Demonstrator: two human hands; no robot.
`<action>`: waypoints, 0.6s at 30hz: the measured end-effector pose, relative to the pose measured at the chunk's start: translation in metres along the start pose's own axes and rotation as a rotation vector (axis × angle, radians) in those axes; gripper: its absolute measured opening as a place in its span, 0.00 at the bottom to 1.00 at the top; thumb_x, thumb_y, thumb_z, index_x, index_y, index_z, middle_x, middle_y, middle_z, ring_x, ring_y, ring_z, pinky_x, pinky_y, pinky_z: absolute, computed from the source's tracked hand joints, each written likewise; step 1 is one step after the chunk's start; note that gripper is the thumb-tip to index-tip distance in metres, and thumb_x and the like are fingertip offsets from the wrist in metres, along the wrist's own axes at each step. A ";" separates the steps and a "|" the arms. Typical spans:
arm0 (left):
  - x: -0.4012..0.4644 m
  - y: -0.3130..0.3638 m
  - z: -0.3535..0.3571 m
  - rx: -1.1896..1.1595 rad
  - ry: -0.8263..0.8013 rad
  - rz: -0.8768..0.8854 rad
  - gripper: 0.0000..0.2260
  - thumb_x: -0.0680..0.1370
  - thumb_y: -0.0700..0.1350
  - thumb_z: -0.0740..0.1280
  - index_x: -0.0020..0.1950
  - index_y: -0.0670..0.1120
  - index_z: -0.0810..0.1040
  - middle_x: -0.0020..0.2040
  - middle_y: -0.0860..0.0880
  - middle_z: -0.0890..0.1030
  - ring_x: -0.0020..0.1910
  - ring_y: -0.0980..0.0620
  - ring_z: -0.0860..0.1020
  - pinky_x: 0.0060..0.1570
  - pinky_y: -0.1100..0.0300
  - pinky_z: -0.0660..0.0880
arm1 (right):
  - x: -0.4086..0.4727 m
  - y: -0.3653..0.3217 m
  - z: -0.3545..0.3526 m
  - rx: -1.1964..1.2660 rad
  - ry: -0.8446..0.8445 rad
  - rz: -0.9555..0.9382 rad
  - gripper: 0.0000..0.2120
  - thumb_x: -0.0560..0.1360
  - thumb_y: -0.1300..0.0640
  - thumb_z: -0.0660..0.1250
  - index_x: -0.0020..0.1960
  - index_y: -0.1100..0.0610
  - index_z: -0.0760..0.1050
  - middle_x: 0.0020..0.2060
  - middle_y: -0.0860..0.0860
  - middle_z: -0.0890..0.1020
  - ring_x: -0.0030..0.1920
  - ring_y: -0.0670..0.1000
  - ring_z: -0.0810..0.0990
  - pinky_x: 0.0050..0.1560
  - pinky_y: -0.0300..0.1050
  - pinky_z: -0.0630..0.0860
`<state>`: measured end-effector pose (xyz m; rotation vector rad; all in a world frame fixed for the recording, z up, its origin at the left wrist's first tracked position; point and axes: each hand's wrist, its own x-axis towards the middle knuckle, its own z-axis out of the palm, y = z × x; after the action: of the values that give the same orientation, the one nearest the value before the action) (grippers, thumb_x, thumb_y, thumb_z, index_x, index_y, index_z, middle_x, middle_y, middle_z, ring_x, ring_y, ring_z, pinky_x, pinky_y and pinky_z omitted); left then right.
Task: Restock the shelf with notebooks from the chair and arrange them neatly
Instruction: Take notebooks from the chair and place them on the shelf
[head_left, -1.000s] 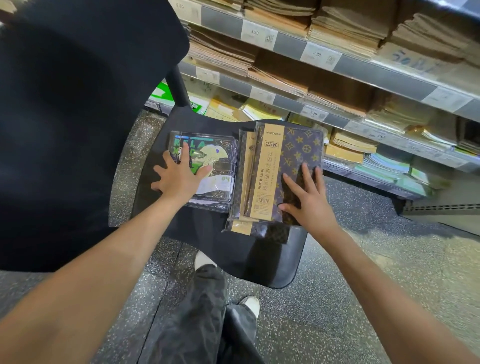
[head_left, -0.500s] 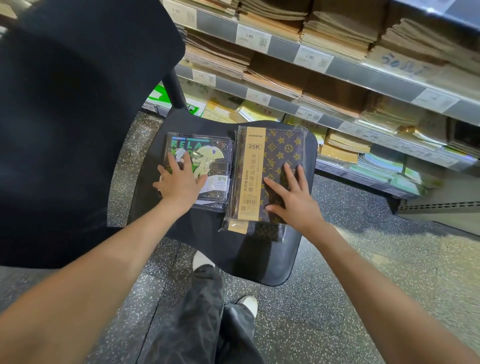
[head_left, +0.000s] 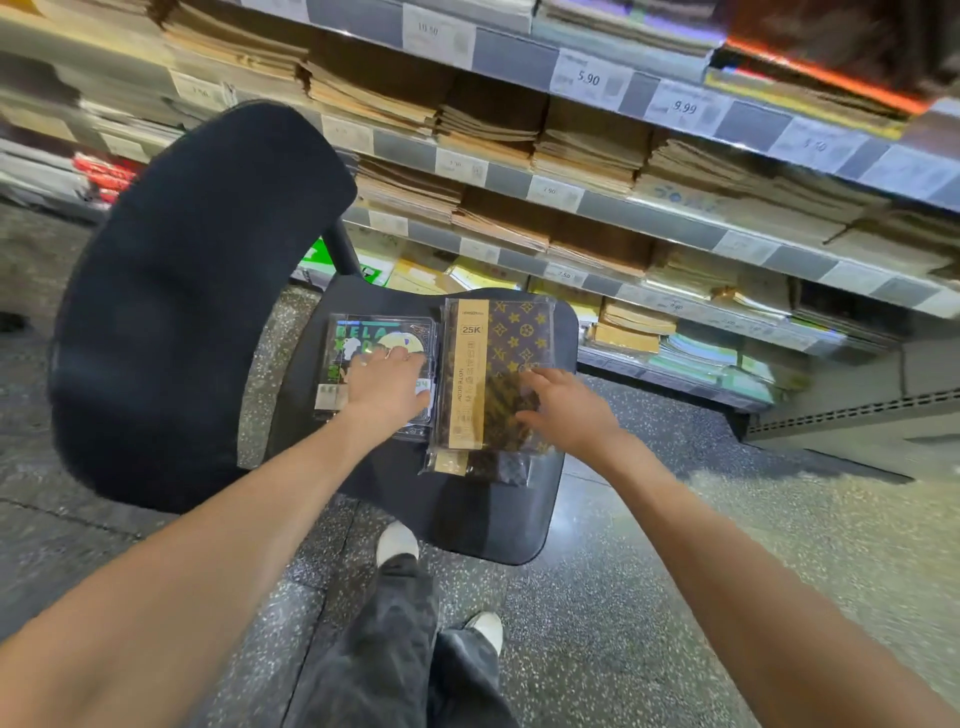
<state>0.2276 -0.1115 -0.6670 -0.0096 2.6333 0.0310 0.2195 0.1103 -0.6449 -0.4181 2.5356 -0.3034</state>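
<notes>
Two stacks of notebooks lie side by side on the black chair (head_left: 467, 519) seat, just in front of the shelf (head_left: 675, 228). The green notebooks (head_left: 363, 338) in clear wrap sit on the left half of the seat; the brown patterned notebooks (head_left: 514, 338) with a tan "25K" band sit on the right, their far edge at the seat's rim nearest the shelf and their right edge close to the seat's right side. The two stacks nearly touch along their long sides. Bare seat shows in front of both stacks, toward the person's shoes. The left hand (head_left: 387, 387) rests flat on the green stack, fingers spread and relaxed. The right hand (head_left: 563, 410) lies over the lower right part of the brown stack with fingers spread; motion blur there makes it hard to tell, but the fingertips seem to press on the cover rather than curl round an edge. The shelf tiers are packed with kraft-coloured pads behind price tags. Compared with half a second ago, both hands have stayed on their stacks, the view has tipped up to take in more shelf tiers, and the brown stack looks squarer to the seat.
</notes>
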 end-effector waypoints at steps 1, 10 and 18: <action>-0.005 0.005 -0.009 0.004 0.001 0.007 0.22 0.78 0.54 0.58 0.71 0.50 0.63 0.69 0.46 0.68 0.68 0.45 0.65 0.65 0.47 0.62 | -0.006 -0.001 -0.008 0.008 -0.008 -0.001 0.23 0.76 0.49 0.62 0.69 0.53 0.65 0.68 0.51 0.69 0.67 0.54 0.66 0.64 0.52 0.66; -0.034 0.038 -0.128 -0.070 0.003 0.170 0.24 0.76 0.54 0.62 0.71 0.55 0.64 0.68 0.48 0.69 0.64 0.45 0.70 0.58 0.47 0.71 | -0.056 -0.013 -0.119 0.030 0.036 -0.009 0.25 0.77 0.50 0.63 0.72 0.54 0.62 0.69 0.53 0.68 0.67 0.54 0.67 0.62 0.49 0.69; -0.066 0.063 -0.259 -0.088 -0.007 0.304 0.25 0.75 0.53 0.63 0.71 0.54 0.63 0.70 0.50 0.67 0.66 0.48 0.68 0.61 0.51 0.69 | -0.099 -0.027 -0.236 -0.001 0.142 0.024 0.24 0.77 0.51 0.63 0.71 0.52 0.63 0.69 0.52 0.68 0.66 0.54 0.69 0.63 0.50 0.70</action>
<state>0.1587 -0.0548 -0.4069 0.3601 2.6005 0.2497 0.1752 0.1506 -0.3950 -0.3781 2.6776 -0.3339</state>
